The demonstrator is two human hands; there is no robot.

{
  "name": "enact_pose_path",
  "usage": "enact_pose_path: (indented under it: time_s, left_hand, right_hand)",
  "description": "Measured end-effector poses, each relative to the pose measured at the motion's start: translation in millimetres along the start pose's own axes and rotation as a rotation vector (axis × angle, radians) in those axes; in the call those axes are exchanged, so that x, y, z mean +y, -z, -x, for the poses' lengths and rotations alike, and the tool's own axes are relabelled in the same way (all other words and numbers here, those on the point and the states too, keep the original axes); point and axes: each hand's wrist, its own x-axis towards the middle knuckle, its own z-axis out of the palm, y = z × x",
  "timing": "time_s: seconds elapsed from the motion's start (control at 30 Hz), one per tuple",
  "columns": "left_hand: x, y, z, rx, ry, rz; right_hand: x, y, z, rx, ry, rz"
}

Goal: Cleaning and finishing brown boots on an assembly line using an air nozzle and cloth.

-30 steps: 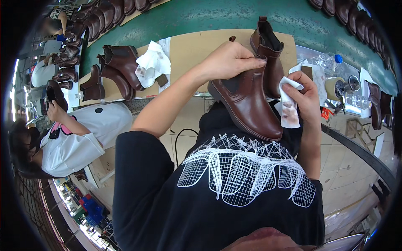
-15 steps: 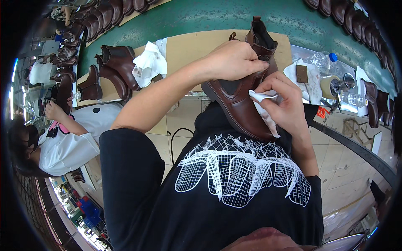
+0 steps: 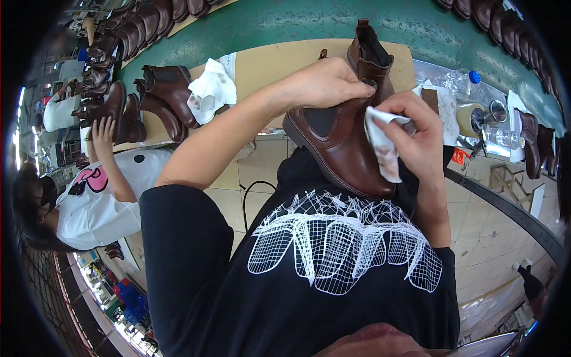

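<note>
My left hand (image 3: 327, 83) grips the top of a brown ankle boot (image 3: 340, 146), which rests toe-down against my chest. My right hand (image 3: 416, 134) presses a crumpled white cloth (image 3: 382, 149) against the boot's side near the ankle. A second brown boot (image 3: 370, 56) stands upright on the tan worktop (image 3: 267, 65) just behind the held one.
More brown boots (image 3: 166, 98) and a white rag (image 3: 212, 89) lie on the worktop to the left. A co-worker in a white shirt (image 3: 89, 196) reaches toward boots there. A plastic bottle (image 3: 455, 80), tape roll (image 3: 470, 119) and small tins sit at right.
My right hand with the cloth came in from the right and now rubs the boot's side; the boot stays tilted in my left hand's grip.
</note>
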Motion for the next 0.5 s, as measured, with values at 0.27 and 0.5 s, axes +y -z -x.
enact_pose_path:
  time_s: [0.27, 0.5]
  left_hand:
    - [-4, 0, -7, -0.044, 0.097, 0.117]
    - [-14, 3, -7, -0.093, 0.175, 0.225]
  right_hand:
    - [-1, -22, 3, -0.017, 0.182, 0.232]
    - [6, -18, -2, 0.112, 0.063, 0.062]
